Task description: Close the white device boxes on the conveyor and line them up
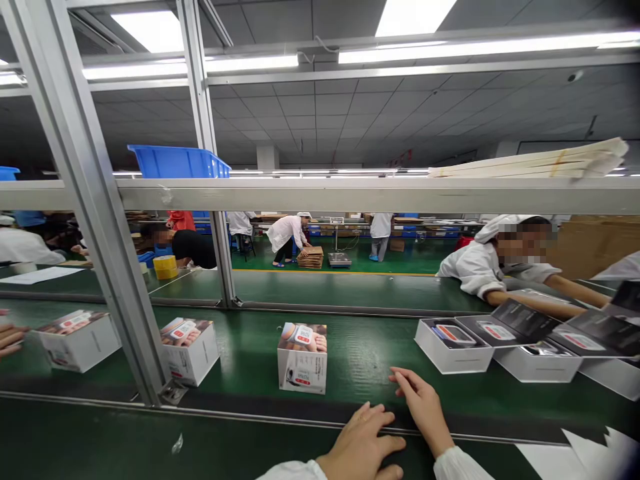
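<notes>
My left hand [361,441] is open, palm down and fingers spread, over the near edge of the green belt. Just beyond it, to the right, my right hand [421,403] reaches over the belt, fingers stretched out and nothing in them. A closed white box with a photo-printed lid [303,360] stands on the belt ahead and to the left, apart from both hands. Right of my hands sits an open white box [453,357], its lid folded back and a device with a screen inside. Further right, another open box [539,363] overlaps its neighbours.
A metal post [113,200] rises at left beside a closed box [190,350]; another box [80,341] and a person's hand [11,335] lie beyond. A co-worker [500,257] leans across at right. White sheets [550,460] lie near right. A rail [320,198] crosses above.
</notes>
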Available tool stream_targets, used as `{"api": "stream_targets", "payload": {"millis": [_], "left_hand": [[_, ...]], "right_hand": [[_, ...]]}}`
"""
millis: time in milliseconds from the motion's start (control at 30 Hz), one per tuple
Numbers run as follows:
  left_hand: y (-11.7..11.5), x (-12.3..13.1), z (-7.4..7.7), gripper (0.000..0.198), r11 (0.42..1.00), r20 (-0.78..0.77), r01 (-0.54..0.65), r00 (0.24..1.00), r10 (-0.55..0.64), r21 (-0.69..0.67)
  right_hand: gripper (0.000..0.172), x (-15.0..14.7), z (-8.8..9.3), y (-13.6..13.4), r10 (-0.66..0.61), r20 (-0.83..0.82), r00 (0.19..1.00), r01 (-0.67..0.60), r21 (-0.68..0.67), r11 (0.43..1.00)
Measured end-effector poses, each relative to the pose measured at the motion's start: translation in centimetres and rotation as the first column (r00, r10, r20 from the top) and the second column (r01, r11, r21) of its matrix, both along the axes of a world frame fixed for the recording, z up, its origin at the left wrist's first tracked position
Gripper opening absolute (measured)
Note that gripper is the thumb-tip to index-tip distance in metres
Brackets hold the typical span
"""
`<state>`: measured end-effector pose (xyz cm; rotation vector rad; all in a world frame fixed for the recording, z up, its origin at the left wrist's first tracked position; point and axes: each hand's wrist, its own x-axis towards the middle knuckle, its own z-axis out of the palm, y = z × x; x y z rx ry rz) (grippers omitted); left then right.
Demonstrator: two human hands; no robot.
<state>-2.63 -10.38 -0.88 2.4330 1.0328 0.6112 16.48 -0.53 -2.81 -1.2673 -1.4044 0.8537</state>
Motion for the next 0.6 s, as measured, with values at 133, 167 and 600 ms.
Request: {"api": "stream_targets", "payload": {"millis": [133, 167, 600], "left_hand": [[-0.1, 0.3, 0.1, 0.046, 1.0, -0.027, -0.008, 1.0, 0.008, 0.019], [-0.1, 0.3, 0.1, 0.046, 1.0, -0.032, -0.008, 0.999, 0.009, 0.021], [0.2, 0.3, -0.8, 0.045, 0.998, -0.004, -0.064, 0.998, 0.064, 0.028]], "right_hand": [[0.05, 0.3, -0.3, 0.2, 0.014, 0.002, 1.0, -0.014, 0.0, 1.0], [0.05, 0.3, -0.4, 0.2, 0.013, 0.002, 1.0, -0.013, -0.003, 1.0], [0.064, 7.7, 1.1, 4.9, -0.753, -0.034, 0.657, 0.753, -0.026, 0.658]]}}
